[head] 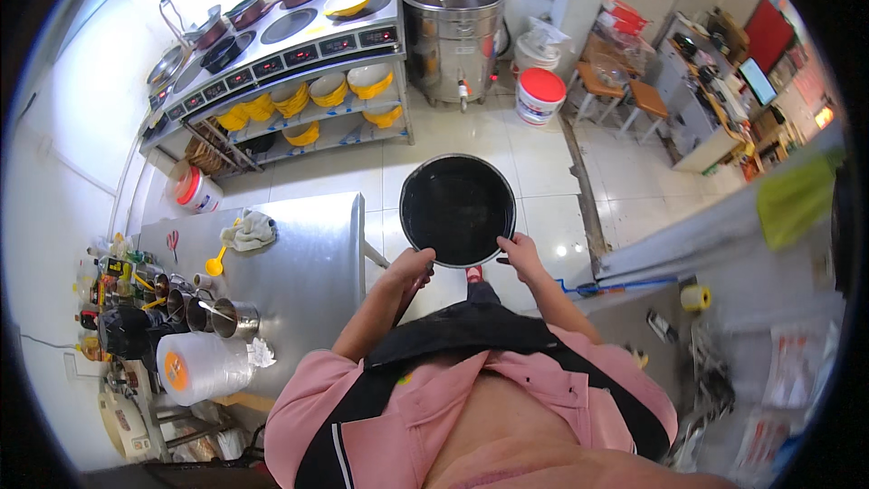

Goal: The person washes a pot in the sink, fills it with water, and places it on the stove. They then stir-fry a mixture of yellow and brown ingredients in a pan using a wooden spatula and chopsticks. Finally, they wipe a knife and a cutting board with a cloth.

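Observation:
Both hands carry a round black pot (pixel 458 210) in front of the body, above the tiled floor. My left hand (pixel 415 267) grips the pot's near left rim, where a dark handle seems to run down beside the forearm. My right hand (pixel 519 257) holds the near right rim with the thumb over the edge. The pot's inside is dark, with a faint sheen; what it contains cannot be made out.
Left stands a steel table (pixel 305 265) with a grey cloth (pixel 250 231), a yellow ladle (pixel 216 265), scissors (pixel 172 242) and steel pitchers. Ahead are a multi-burner electric cooktop (pixel 288 27), a large steel boiler (pixel 451 34) and a red-lidded bucket (pixel 541 96). Stools (pixel 648 98) stand right.

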`<state>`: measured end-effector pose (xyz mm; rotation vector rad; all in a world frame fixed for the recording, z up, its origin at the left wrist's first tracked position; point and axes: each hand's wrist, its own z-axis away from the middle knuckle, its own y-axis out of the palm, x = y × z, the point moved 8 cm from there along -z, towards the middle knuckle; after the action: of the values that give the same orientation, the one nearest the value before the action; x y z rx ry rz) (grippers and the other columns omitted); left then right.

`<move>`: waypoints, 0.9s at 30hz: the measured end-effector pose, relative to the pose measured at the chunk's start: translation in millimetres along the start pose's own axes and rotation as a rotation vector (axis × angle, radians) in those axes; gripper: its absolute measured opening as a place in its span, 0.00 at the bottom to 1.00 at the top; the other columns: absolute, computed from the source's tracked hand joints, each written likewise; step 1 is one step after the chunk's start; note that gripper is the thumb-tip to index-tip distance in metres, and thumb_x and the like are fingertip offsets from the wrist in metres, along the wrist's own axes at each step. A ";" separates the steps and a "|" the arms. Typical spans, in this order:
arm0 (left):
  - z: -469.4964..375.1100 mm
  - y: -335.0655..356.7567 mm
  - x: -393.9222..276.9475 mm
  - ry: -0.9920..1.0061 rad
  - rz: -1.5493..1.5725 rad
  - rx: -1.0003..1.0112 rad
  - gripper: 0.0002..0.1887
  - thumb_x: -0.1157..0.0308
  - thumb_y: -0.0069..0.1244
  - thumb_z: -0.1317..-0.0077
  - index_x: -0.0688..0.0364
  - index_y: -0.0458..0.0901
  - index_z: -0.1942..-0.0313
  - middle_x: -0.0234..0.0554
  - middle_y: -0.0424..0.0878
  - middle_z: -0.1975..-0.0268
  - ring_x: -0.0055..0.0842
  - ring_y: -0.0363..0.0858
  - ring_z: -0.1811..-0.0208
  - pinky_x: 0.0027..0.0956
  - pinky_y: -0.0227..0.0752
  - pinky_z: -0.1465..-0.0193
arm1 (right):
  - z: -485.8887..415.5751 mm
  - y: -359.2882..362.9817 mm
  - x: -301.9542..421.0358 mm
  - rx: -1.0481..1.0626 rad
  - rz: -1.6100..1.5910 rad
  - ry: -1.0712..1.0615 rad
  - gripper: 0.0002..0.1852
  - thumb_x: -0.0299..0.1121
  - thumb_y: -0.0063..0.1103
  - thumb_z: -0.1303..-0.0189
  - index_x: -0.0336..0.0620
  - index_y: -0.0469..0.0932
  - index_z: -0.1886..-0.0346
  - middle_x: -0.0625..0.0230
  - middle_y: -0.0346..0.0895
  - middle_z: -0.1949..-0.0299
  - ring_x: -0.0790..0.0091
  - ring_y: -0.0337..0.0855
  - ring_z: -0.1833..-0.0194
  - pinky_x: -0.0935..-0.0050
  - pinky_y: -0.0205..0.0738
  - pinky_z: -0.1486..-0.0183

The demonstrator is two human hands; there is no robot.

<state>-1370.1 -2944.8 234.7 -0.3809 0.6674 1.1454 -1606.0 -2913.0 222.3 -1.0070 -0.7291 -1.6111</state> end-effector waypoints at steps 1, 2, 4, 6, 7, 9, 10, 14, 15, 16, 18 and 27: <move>-21.1 -6.3 -21.5 0.068 0.021 -0.038 0.14 0.65 0.43 0.49 0.69 0.71 0.70 0.44 0.71 0.79 0.26 0.68 0.83 0.30 0.62 0.82 | -34.8 -0.4 13.7 0.049 0.078 -0.015 0.10 0.35 0.54 0.44 0.35 0.71 0.70 0.67 0.71 0.72 0.73 0.73 0.69 0.69 0.76 0.67; -32.8 -9.8 -35.0 0.076 0.060 -0.074 0.14 0.65 0.43 0.49 0.69 0.71 0.71 0.44 0.71 0.79 0.27 0.68 0.83 0.30 0.62 0.82 | -61.2 0.0 20.4 0.095 0.078 0.001 0.11 0.35 0.54 0.44 0.35 0.72 0.70 0.67 0.71 0.73 0.73 0.73 0.68 0.69 0.75 0.67; -43.4 -20.7 -82.1 0.082 0.086 -0.137 0.13 0.64 0.43 0.49 0.68 0.71 0.72 0.43 0.71 0.80 0.27 0.68 0.83 0.30 0.62 0.82 | -112.5 13.9 56.1 0.235 0.127 0.010 0.11 0.36 0.55 0.44 0.36 0.72 0.70 0.68 0.71 0.73 0.74 0.73 0.68 0.70 0.75 0.68; -59.2 -36.2 -117.6 0.060 0.094 -0.178 0.13 0.64 0.43 0.49 0.68 0.71 0.73 0.42 0.71 0.80 0.26 0.68 0.83 0.29 0.62 0.82 | -167.8 26.6 86.9 0.422 0.255 0.011 0.11 0.36 0.55 0.44 0.37 0.73 0.70 0.69 0.72 0.72 0.75 0.73 0.68 0.70 0.74 0.68; -72.5 -42.9 -125.9 0.031 0.150 -0.176 0.13 0.64 0.43 0.49 0.67 0.71 0.73 0.41 0.72 0.80 0.26 0.68 0.83 0.29 0.62 0.82 | -194.4 33.5 107.2 0.519 0.349 -0.013 0.10 0.36 0.55 0.45 0.38 0.74 0.70 0.69 0.72 0.72 0.76 0.73 0.68 0.71 0.74 0.68; -98.6 -64.6 -152.9 0.020 0.204 -0.266 0.12 0.64 0.43 0.49 0.66 0.71 0.76 0.41 0.72 0.81 0.25 0.68 0.84 0.29 0.61 0.83 | -245.2 48.6 152.0 0.713 0.538 -0.054 0.10 0.37 0.55 0.45 0.39 0.75 0.70 0.71 0.72 0.72 0.76 0.73 0.67 0.73 0.74 0.68; -110.9 -71.5 -168.7 0.006 0.189 -0.264 0.12 0.63 0.43 0.48 0.65 0.71 0.75 0.40 0.72 0.80 0.24 0.68 0.83 0.29 0.61 0.81 | -272.4 54.5 182.0 0.703 0.524 -0.080 0.09 0.37 0.55 0.45 0.42 0.76 0.69 0.72 0.73 0.72 0.77 0.73 0.66 0.74 0.73 0.68; -154.2 -107.6 -228.1 -0.008 0.212 -0.284 0.11 0.63 0.42 0.48 0.64 0.71 0.77 0.39 0.72 0.81 0.24 0.68 0.83 0.29 0.61 0.81 | -405.0 97.7 282.9 0.636 0.305 -0.200 0.13 0.40 0.57 0.45 0.42 0.73 0.62 0.72 0.73 0.70 0.80 0.73 0.70 0.78 0.70 0.71; -167.8 -119.2 -241.5 0.002 0.238 -0.296 0.11 0.64 0.42 0.48 0.64 0.71 0.80 0.40 0.72 0.82 0.25 0.68 0.85 0.29 0.61 0.83 | -435.0 112.9 306.9 0.615 0.320 -0.216 0.13 0.41 0.55 0.44 0.43 0.73 0.61 0.73 0.74 0.69 0.80 0.74 0.68 0.77 0.71 0.69; -176.5 -132.4 -250.8 0.007 0.252 -0.320 0.12 0.63 0.43 0.48 0.64 0.71 0.79 0.39 0.72 0.82 0.24 0.68 0.84 0.29 0.61 0.83 | -458.6 131.2 330.7 0.598 0.331 -0.227 0.13 0.41 0.54 0.42 0.44 0.73 0.59 0.73 0.74 0.67 0.79 0.75 0.66 0.77 0.72 0.68; -185.4 -153.3 -272.7 0.032 0.269 -0.358 0.12 0.62 0.44 0.47 0.63 0.71 0.79 0.39 0.72 0.81 0.24 0.69 0.84 0.30 0.62 0.83 | -505.8 167.0 373.5 0.600 0.341 -0.270 0.14 0.42 0.53 0.42 0.44 0.72 0.59 0.71 0.74 0.66 0.77 0.76 0.67 0.76 0.72 0.67; -233.2 -242.8 -369.7 -0.008 0.334 -0.435 0.12 0.63 0.46 0.45 0.64 0.73 0.74 0.39 0.74 0.80 0.22 0.70 0.84 0.27 0.63 0.83 | -707.2 303.9 475.1 0.571 0.188 -0.028 0.19 0.45 0.47 0.39 0.39 0.65 0.55 0.60 0.73 0.63 0.69 0.76 0.70 0.71 0.76 0.70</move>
<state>-1306.6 -3437.6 291.2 -0.6483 0.4804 1.6158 -1531.6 -3810.3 309.2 -0.6555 -1.0081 -1.1304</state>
